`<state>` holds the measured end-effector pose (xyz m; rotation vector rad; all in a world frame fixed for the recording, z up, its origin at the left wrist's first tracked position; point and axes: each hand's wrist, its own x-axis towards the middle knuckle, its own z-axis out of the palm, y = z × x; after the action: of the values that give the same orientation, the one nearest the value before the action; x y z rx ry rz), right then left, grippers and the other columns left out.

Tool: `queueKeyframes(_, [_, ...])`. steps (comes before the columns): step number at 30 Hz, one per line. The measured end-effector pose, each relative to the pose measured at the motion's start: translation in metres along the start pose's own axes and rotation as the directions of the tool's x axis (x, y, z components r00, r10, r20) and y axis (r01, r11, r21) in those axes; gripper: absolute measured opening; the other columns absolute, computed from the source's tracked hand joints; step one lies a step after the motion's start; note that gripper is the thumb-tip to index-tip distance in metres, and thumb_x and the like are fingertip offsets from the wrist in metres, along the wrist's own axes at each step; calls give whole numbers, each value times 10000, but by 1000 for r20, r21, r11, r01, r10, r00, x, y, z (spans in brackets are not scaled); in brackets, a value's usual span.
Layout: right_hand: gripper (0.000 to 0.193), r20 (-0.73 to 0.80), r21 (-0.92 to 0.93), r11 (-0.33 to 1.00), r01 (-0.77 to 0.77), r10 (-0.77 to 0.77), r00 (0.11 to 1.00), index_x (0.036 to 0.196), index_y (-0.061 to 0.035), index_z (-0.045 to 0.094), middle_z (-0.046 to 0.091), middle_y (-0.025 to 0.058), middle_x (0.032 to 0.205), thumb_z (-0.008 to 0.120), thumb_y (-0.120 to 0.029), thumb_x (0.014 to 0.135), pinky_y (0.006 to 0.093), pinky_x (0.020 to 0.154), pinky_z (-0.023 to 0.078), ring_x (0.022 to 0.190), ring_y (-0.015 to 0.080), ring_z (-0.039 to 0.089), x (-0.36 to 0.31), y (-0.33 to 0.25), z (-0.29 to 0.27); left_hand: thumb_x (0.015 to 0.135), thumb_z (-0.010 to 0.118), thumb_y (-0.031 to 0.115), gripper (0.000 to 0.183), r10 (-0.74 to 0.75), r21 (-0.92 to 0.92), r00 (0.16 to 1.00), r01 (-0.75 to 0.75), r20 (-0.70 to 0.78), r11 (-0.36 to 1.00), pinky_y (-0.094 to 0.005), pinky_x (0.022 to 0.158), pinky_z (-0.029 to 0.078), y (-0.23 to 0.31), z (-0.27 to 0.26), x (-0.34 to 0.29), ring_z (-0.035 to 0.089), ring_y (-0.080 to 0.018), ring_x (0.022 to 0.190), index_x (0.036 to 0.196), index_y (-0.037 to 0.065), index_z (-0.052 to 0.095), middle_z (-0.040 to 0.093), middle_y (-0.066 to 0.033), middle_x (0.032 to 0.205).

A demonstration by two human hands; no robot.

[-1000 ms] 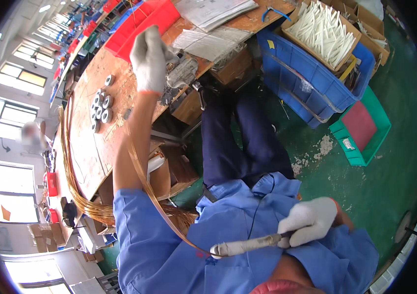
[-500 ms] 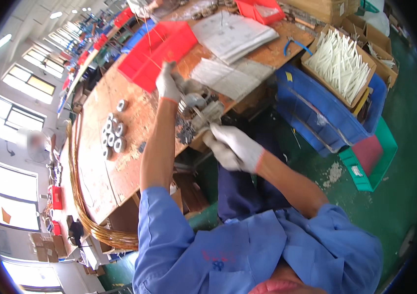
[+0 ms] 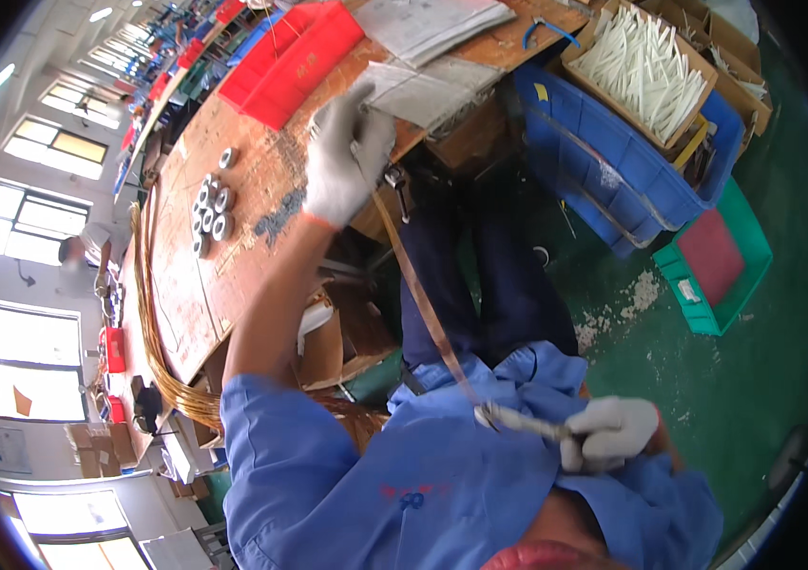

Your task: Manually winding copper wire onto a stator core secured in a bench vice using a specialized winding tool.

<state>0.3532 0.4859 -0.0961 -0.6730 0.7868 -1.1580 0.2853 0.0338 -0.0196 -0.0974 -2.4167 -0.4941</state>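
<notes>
My left hand (image 3: 345, 157), in a whitish glove, is curled at the bench edge, its fingers closed over something they mostly hide. A metal vise-like part with a handle (image 3: 398, 185) shows just beside it. From the left hand's fingers a flat copper-brown strip (image 3: 423, 299) runs taut, down and to the right across my lap. Its lower end sits in the jaws of metal pliers (image 3: 523, 421). My right hand (image 3: 611, 433), gloved too, is closed around the handles in front of my chest. Dark scraps (image 3: 280, 217) lie on the wood left of my left hand.
Several metal rings (image 3: 221, 226) stand on the wooden bench (image 3: 233, 309), with a red bin (image 3: 292, 65) behind. A bundle of brown wire (image 3: 149, 323) curves along its left side. To the right are a blue crate (image 3: 580, 157), a carton of white strips (image 3: 646, 71) and a green bin (image 3: 744, 261).
My right hand has pulled back from the bench, down and right to my chest, with the pliers. The strip now stretches between my hands. My left hand has come closer to the bench edge.
</notes>
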Motion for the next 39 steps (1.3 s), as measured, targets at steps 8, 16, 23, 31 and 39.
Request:
queueKeyframes(8, [405,-283,467,836,288,-168,944,951,-67,608,465,-27,620,441,-371,1158,245,319,287,386,54,371,200,-74,-69,1077,622,376,416,-637,-813,770,396,41,426,-260,419,255,-104,-2,97,360,-63,473,1032,-34,681,412,40,628])
queueKeyframes(16, [403,-246,519,743,422,-343,907,1030,-115,595,421,-53,664,394,-439,1161,251,345,245,410,56,309,318,-138,-108,1087,593,320,316,-800,-907,564,417,203,63,-286,438,229,-209,30,66,264,-82,496,1058,6,611,268,51,618])
queueKeyframes(23, [317,-103,696,701,157,-119,988,873,-334,536,235,-109,564,453,-497,1131,259,329,161,357,50,202,230,-73,-70,1083,562,359,471,-713,-649,686,608,142,456,-347,721,515,-134,3,16,622,-222,852,1350,-27,610,606,-103,927])
queueKeyframes(31, [335,-30,448,894,-31,50,998,960,-27,591,472,-8,583,516,-317,1110,274,388,321,447,80,450,30,-7,-9,1043,594,470,526,589,213,780,-625,210,751,-482,904,555,-23,-10,-26,667,-378,1018,1331,30,617,651,-184,1089])
queueKeyframes(39, [484,-198,507,823,255,-177,964,844,-72,560,409,-25,542,502,-464,1122,258,295,291,341,74,378,126,-17,-68,1093,462,376,480,-444,-372,896,410,-5,833,-364,520,441,-62,-21,97,541,-188,583,920,-39,630,564,-78,706])
